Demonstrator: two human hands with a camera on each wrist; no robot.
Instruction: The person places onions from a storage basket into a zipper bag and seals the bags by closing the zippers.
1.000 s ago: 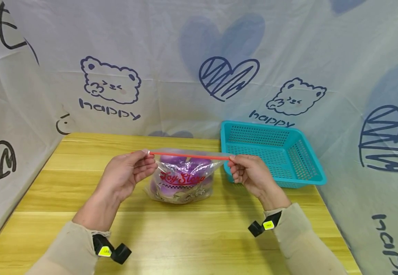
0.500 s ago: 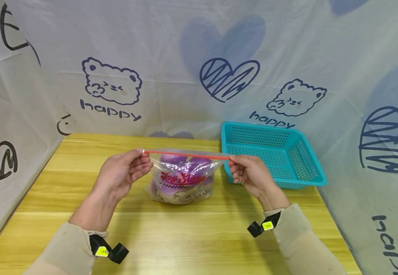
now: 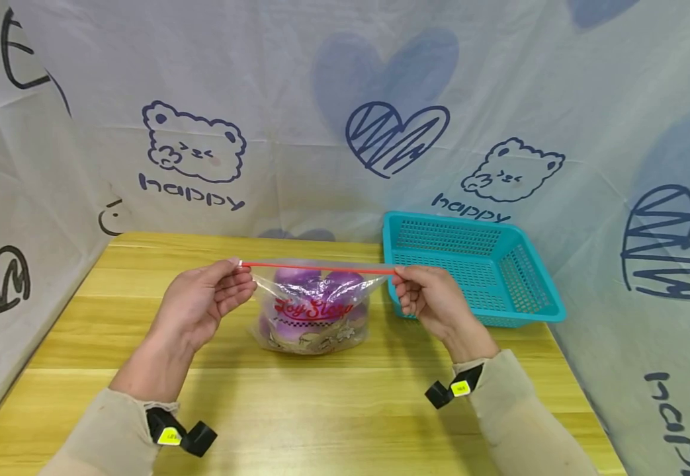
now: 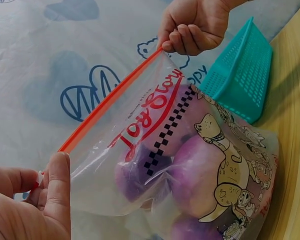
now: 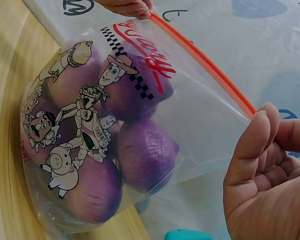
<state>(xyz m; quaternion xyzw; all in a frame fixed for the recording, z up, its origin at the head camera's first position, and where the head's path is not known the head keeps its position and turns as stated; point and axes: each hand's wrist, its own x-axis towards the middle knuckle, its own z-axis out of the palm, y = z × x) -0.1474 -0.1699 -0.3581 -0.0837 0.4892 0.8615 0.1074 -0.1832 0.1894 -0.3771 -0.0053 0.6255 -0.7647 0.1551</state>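
Observation:
A clear zip bag point(image 3: 315, 317) with red "Toy Story" lettering stands on the table, holding several purple onions point(image 5: 146, 155). Its red zip strip point(image 3: 321, 268) is stretched taut and nearly level between the two hands. At the strip's left end, my left hand point(image 3: 198, 301) pinches a small white slider point(image 4: 39, 179) between thumb and finger. My right hand point(image 3: 431, 294) pinches the strip's right end, its other fingers curled beneath. The right wrist view shows the onions pressed against the printed plastic. In the left wrist view, the slider is partly covered by the fingers.
A teal perforated basket point(image 3: 395, 264) stands at the back right of the wooden table point(image 3: 321, 410), just behind my right hand. A printed white cloth point(image 3: 297, 79) hangs behind the table and at both sides.
My left hand has moved left with the white slider, and more red strip shows between the hands. My right hand and the bag have hardly moved.

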